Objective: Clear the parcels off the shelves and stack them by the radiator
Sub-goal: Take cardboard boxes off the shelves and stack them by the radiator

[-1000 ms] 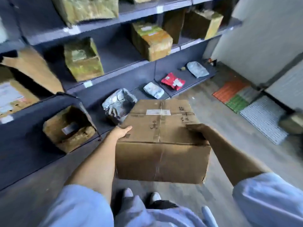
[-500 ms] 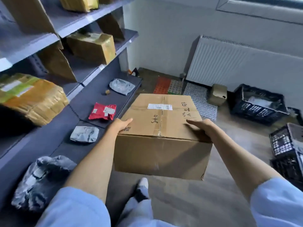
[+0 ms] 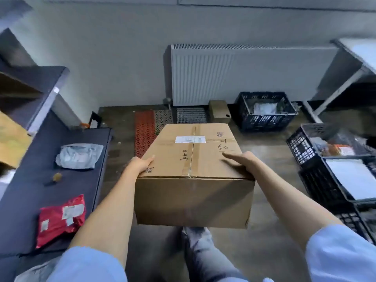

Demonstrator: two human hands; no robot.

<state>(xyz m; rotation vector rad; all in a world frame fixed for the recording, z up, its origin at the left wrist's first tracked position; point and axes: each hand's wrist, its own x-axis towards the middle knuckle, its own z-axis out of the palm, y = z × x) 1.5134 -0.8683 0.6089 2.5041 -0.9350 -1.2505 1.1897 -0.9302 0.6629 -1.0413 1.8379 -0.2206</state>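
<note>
The cardboard box is carried in mid-air at the centre of the view, held from both sides: the left hand grips its left top edge with the thumb lying across the top, and the right hand clasps the right top edge, fingers laid flat over the lid, while the rest of each grip is hidden behind the box walls. The radiator stands at twelve o'clock against the wall, well apart from the box.

To do the carry well, I judge the box should stay level and close to the body, then go down flat on the floor just in front of the radiator, beside the small carton at its foot, leaving a square base for later parcels.

At one o'clock a black crate holds something pale in plastic wrap. At three o'clock two more crates hold packets and a white flat item; exact contents are unclear. On the low shelf at nine o'clock lie a grey bag and a red bag.
</note>
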